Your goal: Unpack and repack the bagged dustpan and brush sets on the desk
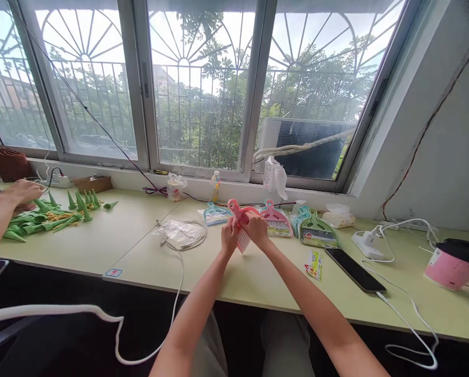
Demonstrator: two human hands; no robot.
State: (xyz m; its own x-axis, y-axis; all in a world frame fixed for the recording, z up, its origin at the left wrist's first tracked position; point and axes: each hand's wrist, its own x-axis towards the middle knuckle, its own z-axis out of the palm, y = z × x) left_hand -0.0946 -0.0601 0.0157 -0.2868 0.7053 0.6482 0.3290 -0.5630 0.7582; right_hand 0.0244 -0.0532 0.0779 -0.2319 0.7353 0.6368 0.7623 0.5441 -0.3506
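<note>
Both my hands are raised over the near side of the pale table, gripping a pink mini dustpan and brush set (243,241). My left hand (229,236) is closed round its left side, just below the round handle end. On the other side, my right hand (255,228) has its fingers curled over the upper part. White bristles point down between the hands; the fingers hide much of the set. Behind it lie a teal dustpan set (214,214), a pink dustpan set (276,220) and a green dustpan set (317,230). A yellow-green label card (315,265) lies right of my hands.
A black phone (356,269), a power strip (368,246) and a pink cup (452,267) stand right. Coiled cable (197,243) with a plastic bag (179,231) lies left. Farther left, a co-worker's hand (24,192) is over green cones (42,222). A bottle (215,187) stands behind.
</note>
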